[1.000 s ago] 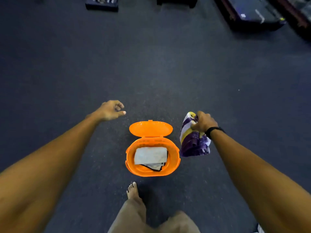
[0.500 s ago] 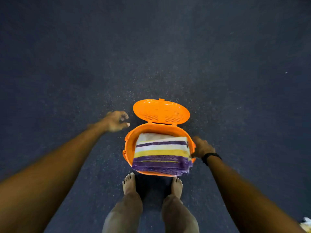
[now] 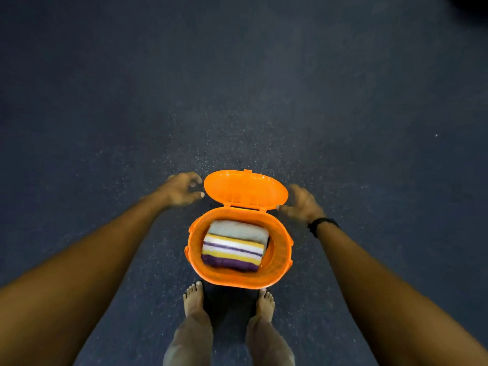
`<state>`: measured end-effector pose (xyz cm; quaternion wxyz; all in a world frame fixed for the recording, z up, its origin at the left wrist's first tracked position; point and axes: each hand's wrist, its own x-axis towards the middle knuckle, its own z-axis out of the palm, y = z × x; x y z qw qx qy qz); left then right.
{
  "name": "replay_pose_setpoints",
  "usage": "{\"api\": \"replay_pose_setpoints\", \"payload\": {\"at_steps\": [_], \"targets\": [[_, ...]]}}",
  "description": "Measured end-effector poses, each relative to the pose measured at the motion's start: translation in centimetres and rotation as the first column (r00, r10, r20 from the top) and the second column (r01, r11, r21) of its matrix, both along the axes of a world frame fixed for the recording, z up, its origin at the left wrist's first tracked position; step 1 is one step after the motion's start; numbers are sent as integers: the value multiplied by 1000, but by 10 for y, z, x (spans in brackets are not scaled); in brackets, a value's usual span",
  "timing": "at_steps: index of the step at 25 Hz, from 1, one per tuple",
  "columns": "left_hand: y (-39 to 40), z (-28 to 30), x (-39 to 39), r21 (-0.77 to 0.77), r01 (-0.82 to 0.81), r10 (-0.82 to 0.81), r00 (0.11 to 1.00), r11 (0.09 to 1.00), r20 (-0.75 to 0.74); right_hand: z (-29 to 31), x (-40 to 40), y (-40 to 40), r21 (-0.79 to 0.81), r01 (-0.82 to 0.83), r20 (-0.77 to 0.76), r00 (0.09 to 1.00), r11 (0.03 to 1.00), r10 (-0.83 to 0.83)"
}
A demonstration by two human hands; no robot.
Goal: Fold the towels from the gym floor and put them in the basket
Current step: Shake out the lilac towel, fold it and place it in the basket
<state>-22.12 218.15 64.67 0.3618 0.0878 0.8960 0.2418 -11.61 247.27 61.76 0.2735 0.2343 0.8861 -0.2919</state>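
An orange oval basket stands on the dark floor just ahead of my bare feet. Its hinged lid is tipped up and back. Inside lies a folded striped towel in purple, yellow and white, on top of a folded pale grey towel. My left hand hovers at the lid's left edge, fingers spread and empty. My right hand, with a black wristband, hovers at the lid's right edge, fingers apart and holding nothing. Neither hand clearly touches the lid.
Dark speckled gym flooring stretches all around the basket. My two bare feet stand close against the basket's near side.
The striped towel went from my right hand into the basket. My right hand let go and rose to the lid's right side. My left hand moved in to the lid's left side.
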Motion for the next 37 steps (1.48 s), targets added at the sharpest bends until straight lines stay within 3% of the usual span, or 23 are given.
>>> {"api": "replay_pose_setpoints", "payload": {"at_steps": [7,12,16,23,28,33,37], "targets": [[10,193,-46,106,-30,52,977,994,-207,222,-73,35,-91,54,-289,954,994,-78],[2,333,-71,220,-77,164,897,973,-410,382,-102,43,-133,76,-509,850,988,-134],[-20,410,-81,288,-73,215,839,955,-500,467,-117,31,-135,57,-617,777,989,-129],[-75,490,-74,355,-94,301,748,930,-591,544,-134,-24,-130,-22,-700,710,991,-76],[-135,534,-48,373,-222,424,637,901,-644,582,-155,-96,-83,-221,-734,673,972,90],[-195,560,13,386,-397,551,513,832,-659,606,-164,-180,-53,-486,-742,604,872,291],[-253,565,88,376,-566,634,373,734,-677,616,-152,-260,-24,-679,-750,498,734,436]]}}
